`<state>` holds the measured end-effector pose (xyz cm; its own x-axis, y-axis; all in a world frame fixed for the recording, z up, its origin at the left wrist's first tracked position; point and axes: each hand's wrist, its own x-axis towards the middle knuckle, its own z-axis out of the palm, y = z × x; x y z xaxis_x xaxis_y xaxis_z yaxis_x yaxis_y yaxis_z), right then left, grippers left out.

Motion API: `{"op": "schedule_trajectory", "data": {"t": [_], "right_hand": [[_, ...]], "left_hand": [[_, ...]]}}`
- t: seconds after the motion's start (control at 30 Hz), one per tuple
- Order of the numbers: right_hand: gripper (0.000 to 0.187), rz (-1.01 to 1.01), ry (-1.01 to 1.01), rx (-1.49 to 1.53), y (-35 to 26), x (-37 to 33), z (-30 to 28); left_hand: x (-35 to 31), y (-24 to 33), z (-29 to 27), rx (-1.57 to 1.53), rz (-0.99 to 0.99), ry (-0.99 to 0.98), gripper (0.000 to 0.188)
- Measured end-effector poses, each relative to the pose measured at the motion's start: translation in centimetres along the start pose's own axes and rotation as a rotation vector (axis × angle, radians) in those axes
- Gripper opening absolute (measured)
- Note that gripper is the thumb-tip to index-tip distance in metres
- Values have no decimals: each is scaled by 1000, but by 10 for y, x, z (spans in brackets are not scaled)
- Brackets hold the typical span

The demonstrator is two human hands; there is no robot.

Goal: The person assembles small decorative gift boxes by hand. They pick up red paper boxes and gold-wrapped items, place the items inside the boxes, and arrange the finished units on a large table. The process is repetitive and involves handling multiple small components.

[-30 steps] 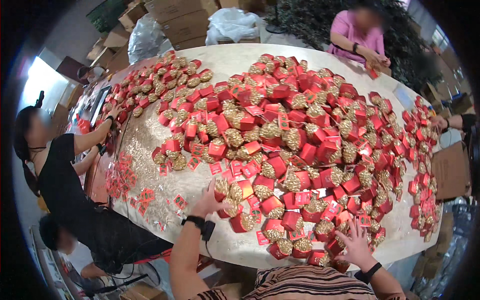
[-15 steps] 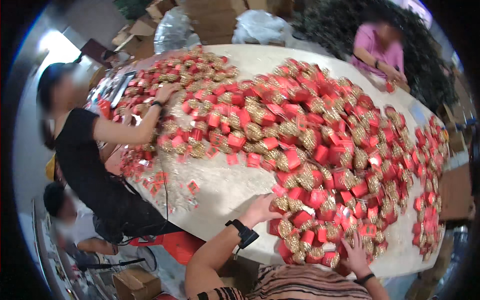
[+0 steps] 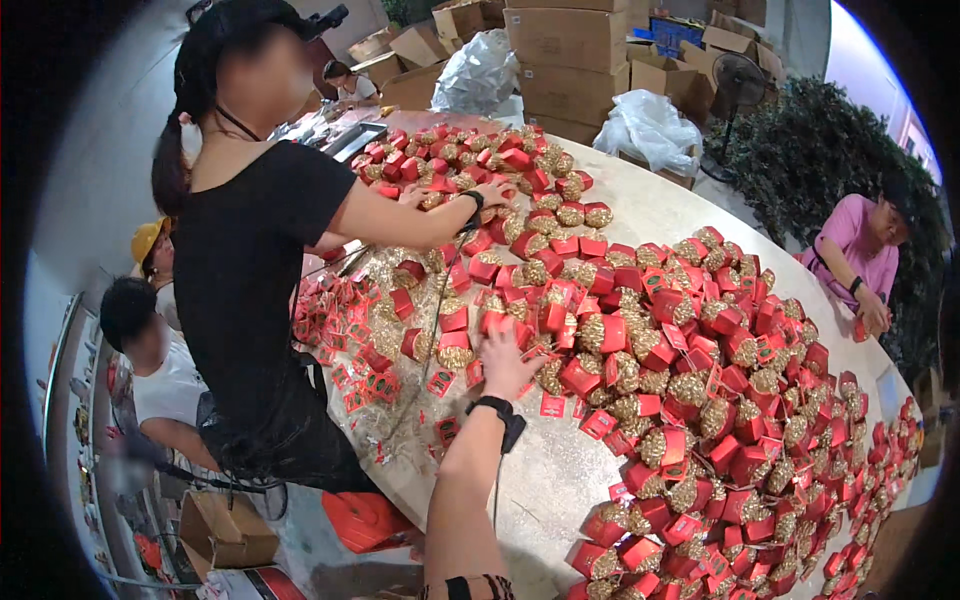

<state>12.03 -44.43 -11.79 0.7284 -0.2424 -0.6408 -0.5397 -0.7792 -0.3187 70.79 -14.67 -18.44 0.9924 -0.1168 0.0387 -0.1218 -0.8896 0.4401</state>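
Note:
My left hand (image 3: 507,362), with a dark band on its wrist, reaches forward over the near left edge of a big heap of small ornaments (image 3: 690,350). Each ornament has a red pot-like base and a gold, beaded round top. The fingers are spread and touch or hover just over a few pieces; nothing is visibly gripped. Close to the hand lie a single gold-topped ornament (image 3: 456,350) and small red tags (image 3: 440,382). My right hand is out of view.
A co-worker in black (image 3: 270,290) leans over the table (image 3: 540,470) at left, hands in another ornament pile (image 3: 430,160). Loose red tags (image 3: 370,385) and a dark cord lie between us. Another person in pink (image 3: 850,250) works at far right. A red stool (image 3: 365,520) stands below.
My view has swung left. My left hand has moved forward and left from the near edge of the heap. My right hand, earlier at the near heap, has left the view.

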Motion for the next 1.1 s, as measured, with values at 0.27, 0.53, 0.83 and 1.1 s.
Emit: {"op": "schedule_trajectory", "data": {"t": [0.27, 0.53, 0.83, 1.1], "right_hand": [[87, 143, -143, -20, 16, 21, 7], [84, -35, 18, -140, 30, 13, 13], [74, 27, 80, -152, 35, 11, 24], [75, 68, -56, -223, 25, 25, 17]], "left_hand": [[-73, 35, 52, -301, 309, -402, 82], [47, 44, -33, 14, 188, 31, 76], [122, 23, 5, -50, -12, -300, 105], [82, 40, 59, -383, 284, -264, 84]]}}
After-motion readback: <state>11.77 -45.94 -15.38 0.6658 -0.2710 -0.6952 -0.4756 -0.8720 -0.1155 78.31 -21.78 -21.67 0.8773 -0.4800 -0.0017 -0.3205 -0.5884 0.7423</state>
